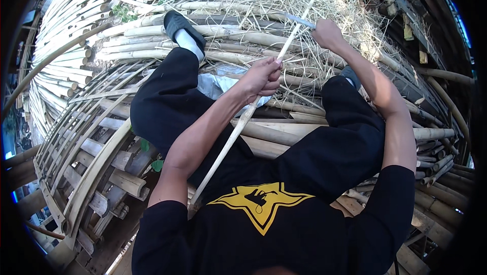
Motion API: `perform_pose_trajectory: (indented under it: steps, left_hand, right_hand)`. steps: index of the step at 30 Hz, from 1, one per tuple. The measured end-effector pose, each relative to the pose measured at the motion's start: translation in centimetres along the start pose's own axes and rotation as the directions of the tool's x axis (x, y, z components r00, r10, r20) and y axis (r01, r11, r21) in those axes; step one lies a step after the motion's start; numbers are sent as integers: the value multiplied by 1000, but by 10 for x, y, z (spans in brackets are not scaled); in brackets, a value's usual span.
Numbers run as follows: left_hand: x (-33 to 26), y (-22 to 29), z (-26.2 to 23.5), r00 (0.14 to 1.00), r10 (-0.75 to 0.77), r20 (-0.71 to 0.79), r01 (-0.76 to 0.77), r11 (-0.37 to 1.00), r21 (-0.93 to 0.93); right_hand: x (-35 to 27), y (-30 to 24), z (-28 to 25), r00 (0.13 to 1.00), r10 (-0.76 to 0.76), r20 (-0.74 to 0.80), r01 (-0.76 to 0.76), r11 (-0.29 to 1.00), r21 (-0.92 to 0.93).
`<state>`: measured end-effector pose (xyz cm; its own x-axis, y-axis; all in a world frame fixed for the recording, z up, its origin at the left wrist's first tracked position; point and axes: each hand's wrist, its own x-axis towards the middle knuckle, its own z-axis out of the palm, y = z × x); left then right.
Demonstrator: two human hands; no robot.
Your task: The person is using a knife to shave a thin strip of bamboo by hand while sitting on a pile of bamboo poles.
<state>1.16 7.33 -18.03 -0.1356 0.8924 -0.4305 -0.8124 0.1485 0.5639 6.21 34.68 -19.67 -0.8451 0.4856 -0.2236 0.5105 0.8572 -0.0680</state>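
A long, pale, thin bamboo pole (pixel 227 144) slants from beside my left upper arm up to the far edge of the view. My left hand (pixel 264 78) is closed around it near its middle, over the gap between my legs. Farther out, my right hand (pixel 327 34) is closed on a knife, its handle hidden in the fist. The knife's blade (pixel 303 21) points left and lies across the pole; whether the edge bites into it, I cannot tell. Thin pale shavings (pixel 350 9) are heaped beyond and around the right hand.
Bamboo poles (pixel 243 37) lie side by side under my feet, with a large stack (pixel 71 47) at the far left. A slatted bamboo frame (pixel 94 158) stands left of my leg. A whitish sheet (pixel 218 85) lies between my legs. More cut bamboo (pixel 436 161) is piled at the right.
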Motion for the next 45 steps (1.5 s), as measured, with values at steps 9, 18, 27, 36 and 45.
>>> perform_pose_trajectory:
  steps: [9,18,27,36,45]
  left_hand:
    - [12,-9,-9,999,4,-43,1,991,134]
    - [11,-9,-10,988,64,-140,-57,997,56]
    - [5,-4,-1,997,52,-63,-49,997,59]
    - [-15,-1,11,999,-13,44,12,1000,24]
    - [3,0,-7,986,134,-103,-108,969,224]
  right_hand:
    - [5,26,12,999,-1,41,-14,930,368]
    - [-45,-48,14,934,-356,39,310,859,408]
    - [-51,-50,13,979,-130,158,85,961,263]
    - [13,55,-14,967,201,-159,-188,978,92]
    - [-26,-19,10,980,-82,182,-75,693,717]
